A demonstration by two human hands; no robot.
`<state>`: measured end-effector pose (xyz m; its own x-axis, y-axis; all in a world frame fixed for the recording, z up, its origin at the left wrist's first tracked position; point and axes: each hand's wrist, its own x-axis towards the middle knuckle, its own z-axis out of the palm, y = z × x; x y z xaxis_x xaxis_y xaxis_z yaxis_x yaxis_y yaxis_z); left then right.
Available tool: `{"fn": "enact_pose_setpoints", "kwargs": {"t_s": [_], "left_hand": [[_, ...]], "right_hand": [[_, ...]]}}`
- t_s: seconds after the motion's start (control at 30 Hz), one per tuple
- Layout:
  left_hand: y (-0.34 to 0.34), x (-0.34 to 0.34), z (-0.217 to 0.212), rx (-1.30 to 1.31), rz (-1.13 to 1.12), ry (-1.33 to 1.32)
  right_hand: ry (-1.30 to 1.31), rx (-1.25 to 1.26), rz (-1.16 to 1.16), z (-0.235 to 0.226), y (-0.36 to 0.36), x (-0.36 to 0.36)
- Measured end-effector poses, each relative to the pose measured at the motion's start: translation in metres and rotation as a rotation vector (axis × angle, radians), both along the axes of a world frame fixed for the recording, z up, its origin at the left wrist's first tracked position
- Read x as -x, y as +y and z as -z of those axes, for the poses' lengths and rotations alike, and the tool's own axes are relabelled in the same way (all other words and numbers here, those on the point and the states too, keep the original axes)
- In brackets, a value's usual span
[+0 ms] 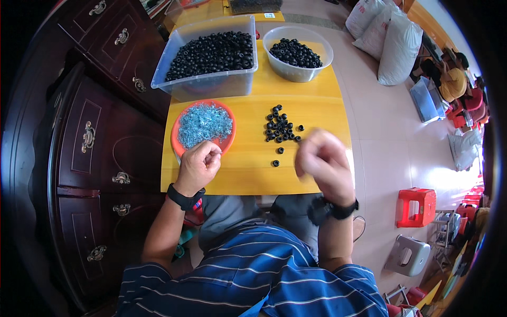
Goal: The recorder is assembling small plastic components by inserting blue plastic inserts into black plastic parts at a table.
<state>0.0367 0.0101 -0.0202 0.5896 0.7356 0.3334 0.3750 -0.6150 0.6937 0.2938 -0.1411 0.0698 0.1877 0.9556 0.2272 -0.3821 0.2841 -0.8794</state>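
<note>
Your blue striped shirt (248, 277) is nearest, below the yellow counter (237, 171). Going by the well-stocked clear tub (216, 89) and round bowl (298, 75) of black pieces, much seems left to handle; a small batch of black rings (280, 127) lies loose, and no finished piece can be made out. That batch sits just left of your right hand (326, 164), curled and blurred, so whether it grips anything can't be told. Your left hand (199, 166) is curled by the orange bowl (176, 140) of blue bits (203, 124), its grip hidden.
</note>
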Motion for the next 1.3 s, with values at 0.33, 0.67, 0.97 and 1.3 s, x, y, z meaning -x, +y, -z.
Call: {"fn": "enact_pose_setpoints", "kwargs": {"t_s": [0.33, 0.67, 0.97, 1.3], "left_hand": [[-0.009, -0.002, 0.005, 0.127, -0.038, -0.098], [-0.02, 0.008, 0.012, 0.244, -0.016, -0.167], [-0.029, -0.003, 0.014, 0.391, 0.043, -0.32], [-0.059, -0.032, -0.007, 0.248, 0.156, -0.249]], "right_hand": [[-1.214, 0.374, 0.337, 0.103, 0.073, -0.01], [-1.469, 0.404, 0.273, 0.113, 0.081, -0.009], [-1.202, 0.282, 0.402, 0.097, 0.053, -0.008], [-0.056, 0.512, -0.24, 0.104, 0.006, 0.045]]}}
